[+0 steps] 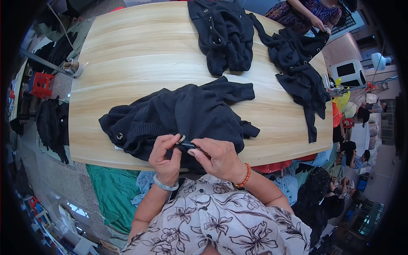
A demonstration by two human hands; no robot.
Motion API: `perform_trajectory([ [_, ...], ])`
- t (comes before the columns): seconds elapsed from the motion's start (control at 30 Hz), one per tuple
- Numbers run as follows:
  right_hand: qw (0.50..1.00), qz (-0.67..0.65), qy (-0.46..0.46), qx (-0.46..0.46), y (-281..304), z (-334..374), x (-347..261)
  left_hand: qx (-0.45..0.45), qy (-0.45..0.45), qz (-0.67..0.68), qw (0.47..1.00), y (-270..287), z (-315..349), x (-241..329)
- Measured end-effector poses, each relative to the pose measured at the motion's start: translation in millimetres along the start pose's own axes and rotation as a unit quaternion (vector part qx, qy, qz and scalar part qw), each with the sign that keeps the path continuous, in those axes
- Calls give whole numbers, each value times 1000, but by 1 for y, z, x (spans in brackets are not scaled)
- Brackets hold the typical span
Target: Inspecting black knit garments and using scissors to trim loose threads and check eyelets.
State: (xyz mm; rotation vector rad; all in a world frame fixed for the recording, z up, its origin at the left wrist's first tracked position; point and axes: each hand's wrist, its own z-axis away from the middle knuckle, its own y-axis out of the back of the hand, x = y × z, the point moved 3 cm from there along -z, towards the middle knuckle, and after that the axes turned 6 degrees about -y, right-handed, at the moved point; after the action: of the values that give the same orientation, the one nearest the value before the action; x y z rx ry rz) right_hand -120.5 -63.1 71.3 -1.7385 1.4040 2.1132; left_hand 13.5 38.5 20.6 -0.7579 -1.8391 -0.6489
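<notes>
A dark knitted cardigan (182, 110) lies bunched on the table in front of me, its ribbed edge toward my body. At this near edge my left hand (165, 156) pinches a round, light-rimmed button (181, 139) between thumb and forefinger. Close beside it, my right hand (216, 156) is closed on a slim dark piece with a shiny edge (187, 145). Whether that piece is a small tool or part of the cardigan, I cannot tell. Another button (119, 136) shows on the cardigan's left end.
On the wooden table (127, 55) lie a second dark cardigan (225, 38) at the back and a third (297, 63) at the right. A co-worker's hands (321, 26) hold the third one's far end. Green cloth (112, 191) hangs below the near edge; a red stool (41, 84) stands left.
</notes>
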Motion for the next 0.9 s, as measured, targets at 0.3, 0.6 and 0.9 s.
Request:
perform_trajectory([
  [0.3, 1000, -5, -21, 20, 1, 3, 5, 3, 45, 34, 998, -1, 3, -5],
  [0.6, 1000, 11, -10, 15, 2, 1, 3, 7, 56, 54, 997, -3, 4, -8],
  [0.9, 985, -104, -125, 58, 2, 2, 13, 22, 93, 120, 988, -1, 6, -17],
])
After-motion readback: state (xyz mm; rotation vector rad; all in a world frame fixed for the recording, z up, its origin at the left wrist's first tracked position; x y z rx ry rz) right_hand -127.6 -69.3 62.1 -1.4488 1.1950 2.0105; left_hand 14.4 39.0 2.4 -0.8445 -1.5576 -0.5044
